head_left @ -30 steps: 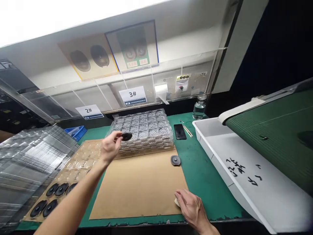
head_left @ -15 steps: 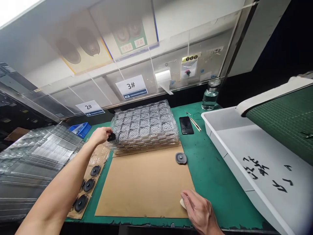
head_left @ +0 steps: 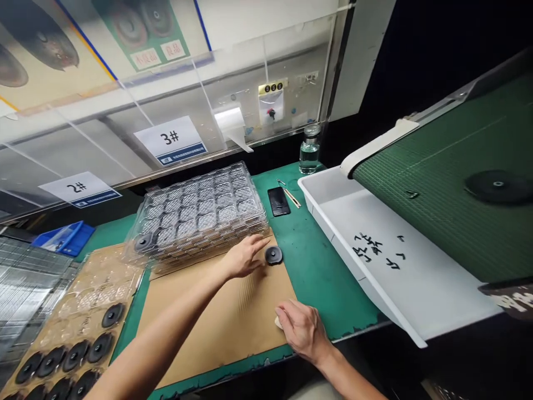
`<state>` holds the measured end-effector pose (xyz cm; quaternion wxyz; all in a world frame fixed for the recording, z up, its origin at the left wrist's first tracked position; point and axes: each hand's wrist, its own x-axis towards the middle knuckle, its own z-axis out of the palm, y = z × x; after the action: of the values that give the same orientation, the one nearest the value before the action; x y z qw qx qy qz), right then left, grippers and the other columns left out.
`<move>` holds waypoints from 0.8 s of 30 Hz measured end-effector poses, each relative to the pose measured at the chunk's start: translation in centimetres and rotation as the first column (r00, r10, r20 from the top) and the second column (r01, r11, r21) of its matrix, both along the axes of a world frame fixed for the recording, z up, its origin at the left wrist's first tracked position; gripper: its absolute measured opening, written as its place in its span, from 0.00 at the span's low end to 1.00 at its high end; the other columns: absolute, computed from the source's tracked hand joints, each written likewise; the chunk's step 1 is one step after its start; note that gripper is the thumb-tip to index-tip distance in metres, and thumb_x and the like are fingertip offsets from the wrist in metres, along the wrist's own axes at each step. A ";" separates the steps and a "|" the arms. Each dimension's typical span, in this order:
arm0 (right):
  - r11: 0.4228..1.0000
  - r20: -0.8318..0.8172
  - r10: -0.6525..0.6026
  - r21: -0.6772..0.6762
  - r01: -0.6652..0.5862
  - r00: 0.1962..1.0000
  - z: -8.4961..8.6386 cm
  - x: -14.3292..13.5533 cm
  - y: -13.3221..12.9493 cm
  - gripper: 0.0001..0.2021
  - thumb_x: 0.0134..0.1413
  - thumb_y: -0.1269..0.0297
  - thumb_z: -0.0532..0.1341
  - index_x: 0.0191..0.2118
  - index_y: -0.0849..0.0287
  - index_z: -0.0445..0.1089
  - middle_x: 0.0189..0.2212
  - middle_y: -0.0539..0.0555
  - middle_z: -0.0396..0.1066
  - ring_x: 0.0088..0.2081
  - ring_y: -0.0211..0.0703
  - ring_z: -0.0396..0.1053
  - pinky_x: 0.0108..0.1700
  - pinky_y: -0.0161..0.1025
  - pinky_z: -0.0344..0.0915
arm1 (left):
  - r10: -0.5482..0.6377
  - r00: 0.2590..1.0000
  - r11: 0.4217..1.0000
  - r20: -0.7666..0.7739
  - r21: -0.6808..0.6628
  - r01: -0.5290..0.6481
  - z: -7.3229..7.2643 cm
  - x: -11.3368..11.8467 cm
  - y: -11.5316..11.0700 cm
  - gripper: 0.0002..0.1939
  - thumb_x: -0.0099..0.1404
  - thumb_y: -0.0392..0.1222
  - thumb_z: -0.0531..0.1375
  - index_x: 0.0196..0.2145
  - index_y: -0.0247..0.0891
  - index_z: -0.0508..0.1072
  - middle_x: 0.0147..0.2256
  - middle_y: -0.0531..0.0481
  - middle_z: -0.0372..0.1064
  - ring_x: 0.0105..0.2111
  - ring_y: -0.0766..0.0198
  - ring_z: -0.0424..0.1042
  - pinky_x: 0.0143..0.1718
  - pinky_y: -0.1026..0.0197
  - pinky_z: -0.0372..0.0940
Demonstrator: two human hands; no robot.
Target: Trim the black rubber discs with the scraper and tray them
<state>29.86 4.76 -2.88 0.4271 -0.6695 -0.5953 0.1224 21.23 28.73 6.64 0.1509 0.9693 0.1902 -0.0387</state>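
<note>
Fingers (head_left: 257,244) of left hand (head_left: 242,259) are opened beside dark disc (head_left: 273,255), near centre, by right edge of cardboard (head_left: 233,333); pale object (head_left: 278,323) is clenched in right hand (head_left: 303,329); room is offered by green tabletop (head_left: 318,272) rightward.

Holds bare, outstretched left hand (head_left: 245,256) just beside dark-grey rounded disc (head_left: 273,255) near brown cardboard sheet's (head_left: 200,339) edge, mid-frame; clasps small cream-coloured piece (head_left: 278,323) in bare right hand (head_left: 303,331), lower middle.

Bright back panel (head_left: 270,28), glare on clear trays (head_left: 200,205), shadowed cardboard (head_left: 216,339), dark upper right, blurred poster (head_left: 41,41)
</note>
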 end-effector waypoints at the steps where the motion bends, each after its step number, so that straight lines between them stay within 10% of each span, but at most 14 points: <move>1: 1.000 0.001 -0.001 -0.003 0.001 1.000 0.0 0.0 0.0 0.17 0.73 0.65 0.49 0.34 0.58 0.71 0.27 0.51 0.71 0.29 0.37 0.69 0.33 0.35 0.54 | -0.004 1.000 1.000 -0.017 -0.018 0.004 -0.9 1.4 -0.1 0.41 0.60 0.43 0.70 0.68 0.46 0.64 0.65 0.40 0.63 0.63 0.48 0.65 0.63 0.52 0.62; 5: 1.000 -0.002 -0.010 -0.011 0.010 1.000 0.1 -0.1 -0.1 0.17 0.73 0.64 0.49 0.33 0.58 0.70 0.28 0.52 0.71 0.29 0.37 0.68 0.33 0.35 0.53 | 0.030 0.998 0.997 -0.062 -0.072 -0.035 -2.7 4.1 -0.1 0.36 0.61 0.40 0.69 0.65 0.45 0.67 0.55 0.39 0.70 0.57 0.44 0.70 0.59 0.49 0.65; 11: 1.000 -0.004 -0.024 0.007 0.024 1.000 0.0 0.0 0.0 0.19 0.73 0.63 0.49 0.31 0.59 0.70 0.27 0.52 0.71 0.28 0.37 0.67 0.33 0.36 0.53 | 0.243 0.968 0.949 0.062 -0.224 -0.223 -1.8 1.6 -3.4 0.07 0.63 0.39 0.63 0.40 0.41 0.79 0.38 0.44 0.75 0.42 0.50 0.77 0.48 0.52 0.70; 15: 0.998 0.058 -0.060 0.032 0.059 0.996 0.5 -0.4 0.2 0.17 0.72 0.60 0.51 0.34 0.58 0.73 0.28 0.51 0.73 0.28 0.37 0.68 0.32 0.35 0.54 | 0.445 0.868 0.826 0.219 -0.474 -0.305 -1.9 -1.7 -9.3 0.19 0.72 0.51 0.53 0.35 0.36 0.77 0.31 0.43 0.77 0.34 0.52 0.79 0.38 0.54 0.74; 18: 0.991 0.134 -0.133 0.038 0.129 0.982 1.4 -1.2 0.3 0.20 0.72 0.57 0.54 0.29 0.59 0.70 0.23 0.50 0.69 0.24 0.36 0.66 0.28 0.35 0.53 | 0.571 0.774 0.666 0.273 -0.706 -0.243 -3.6 -4.5 -14.1 0.29 0.74 0.59 0.47 0.41 0.35 0.79 0.37 0.40 0.80 0.37 0.51 0.81 0.43 0.51 0.76; 20: 0.989 0.181 -0.146 0.044 0.140 0.973 2.2 -1.8 0.0 0.22 0.73 0.58 0.54 0.26 0.59 0.68 0.21 0.48 0.66 0.23 0.35 0.64 0.26 0.33 0.53 | 0.843 0.533 0.202 0.071 -0.960 -0.193 -4.9 -6.3 -16.4 0.27 0.59 0.64 0.67 0.39 0.35 0.81 0.37 0.40 0.81 0.38 0.46 0.82 0.42 0.50 0.77; 22: 0.995 0.217 -0.088 0.058 0.078 0.972 3.4 -2.3 -0.7 0.21 0.73 0.59 0.54 0.27 0.59 0.69 0.21 0.47 0.66 0.24 0.34 0.65 0.27 0.32 0.55 | 0.920 0.382 -0.040 -0.088 -0.991 -0.131 -5.4 -8.2 -18.1 0.27 0.48 0.59 0.75 0.39 0.37 0.83 0.40 0.40 0.82 0.41 0.45 0.82 0.43 0.51 0.78; 24: 0.997 0.238 0.016 0.075 -0.035 0.971 4.9 -2.7 -2.0 0.18 0.72 0.59 0.55 0.31 0.57 0.73 0.23 0.47 0.67 0.25 0.35 0.65 0.27 0.33 0.55 | 0.958 0.281 0.107 0.062 -0.983 -0.150 -4.8 -10.2 -19.2 0.24 0.51 0.53 0.76 0.44 0.41 0.83 0.45 0.43 0.81 0.43 0.49 0.81 0.45 0.55 0.78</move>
<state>27.14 2.76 2.04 0.3774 -0.6543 -0.6549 0.0233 11.06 9.58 1.79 0.6730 0.4616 0.4681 0.3390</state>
